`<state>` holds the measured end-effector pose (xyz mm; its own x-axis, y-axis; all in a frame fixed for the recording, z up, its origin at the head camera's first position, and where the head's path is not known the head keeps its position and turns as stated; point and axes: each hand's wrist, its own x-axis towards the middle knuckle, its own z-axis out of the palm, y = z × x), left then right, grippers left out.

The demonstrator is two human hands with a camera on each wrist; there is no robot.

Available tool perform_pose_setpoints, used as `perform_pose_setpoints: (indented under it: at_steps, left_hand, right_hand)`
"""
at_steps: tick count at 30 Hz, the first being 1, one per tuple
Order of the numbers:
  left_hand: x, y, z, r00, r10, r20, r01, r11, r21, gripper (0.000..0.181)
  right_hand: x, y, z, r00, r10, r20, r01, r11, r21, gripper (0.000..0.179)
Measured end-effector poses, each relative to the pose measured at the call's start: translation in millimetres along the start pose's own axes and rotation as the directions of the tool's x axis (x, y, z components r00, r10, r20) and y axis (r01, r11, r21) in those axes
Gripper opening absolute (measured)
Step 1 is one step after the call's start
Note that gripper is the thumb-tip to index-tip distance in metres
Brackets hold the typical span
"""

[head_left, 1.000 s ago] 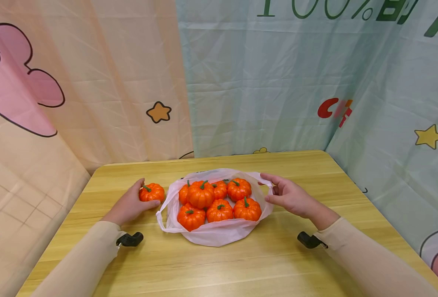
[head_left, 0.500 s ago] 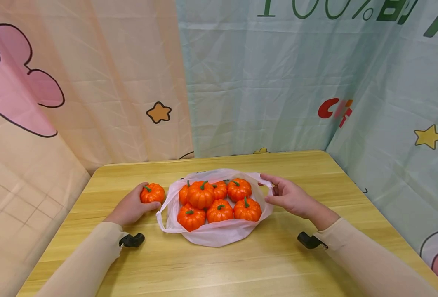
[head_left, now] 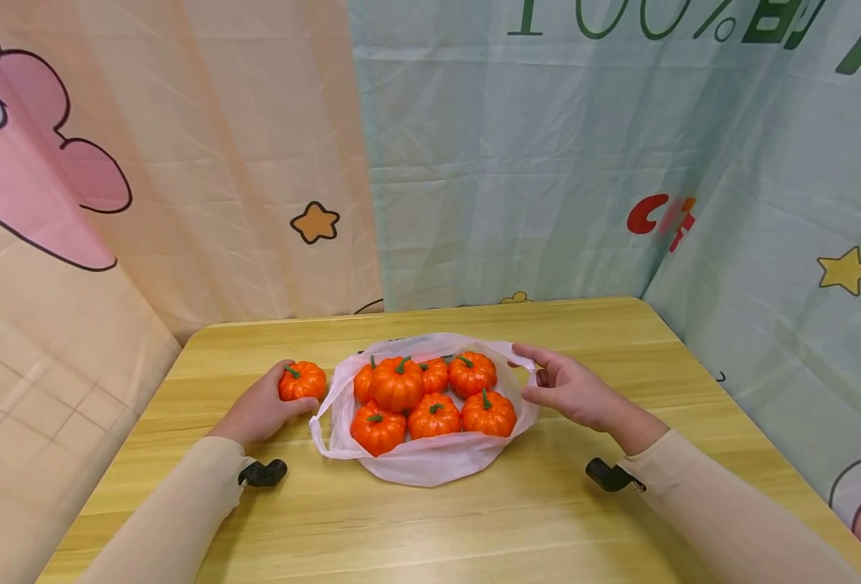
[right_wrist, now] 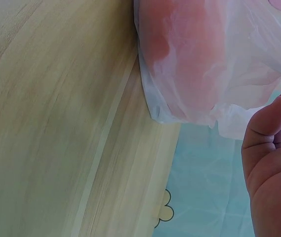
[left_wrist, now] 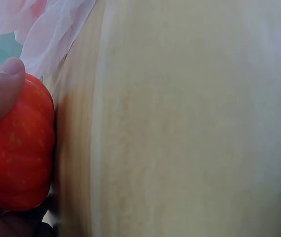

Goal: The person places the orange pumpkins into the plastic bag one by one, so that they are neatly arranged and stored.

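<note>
On the left of the head view, my left hand (head_left: 257,410) grips a small orange pumpkin (head_left: 303,381) with a green stem, low over the table. The left wrist view has the thumb (left_wrist: 2,91) lying across the side of this pumpkin (left_wrist: 19,153). Beside it a white plastic bag (head_left: 430,470) lies wide-mouthed, holding several similar pumpkins (head_left: 397,384). From the right, my right hand (head_left: 576,393) pinches the bag's handle between thumb and fingers. Pumpkins show faintly through the thin bag (right_wrist: 180,69) in the right wrist view, where the right hand (right_wrist: 276,158) is at its edge.
The wooden table (head_left: 474,535) has rounded far corners. Printed cloth curtains (head_left: 518,162) stand along its back and sides. A loose bag handle (head_left: 319,434) hangs out to the left, close to the left thumb.
My left hand has shifted slightly right and its fingers have settled farther round the pumpkin, which moved a little with it. My right hand and the bag stay about where they were.
</note>
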<state>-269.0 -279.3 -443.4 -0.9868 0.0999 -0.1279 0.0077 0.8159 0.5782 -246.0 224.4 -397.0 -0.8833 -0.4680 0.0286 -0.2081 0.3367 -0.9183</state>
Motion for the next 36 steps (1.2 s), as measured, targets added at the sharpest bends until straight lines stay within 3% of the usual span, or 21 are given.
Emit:
perform_pose_setpoints:
  at_steps: [36]
  left_hand:
    - [2.2, -2.9, 1.9, 1.000, -0.018, 0.004, 0.018, 1.000, -0.007, 0.110]
  right_hand:
    - [0.0, -0.4, -1.4, 1.000, -0.006, 0.007, 0.006, 1.000, 0.013, 0.071]
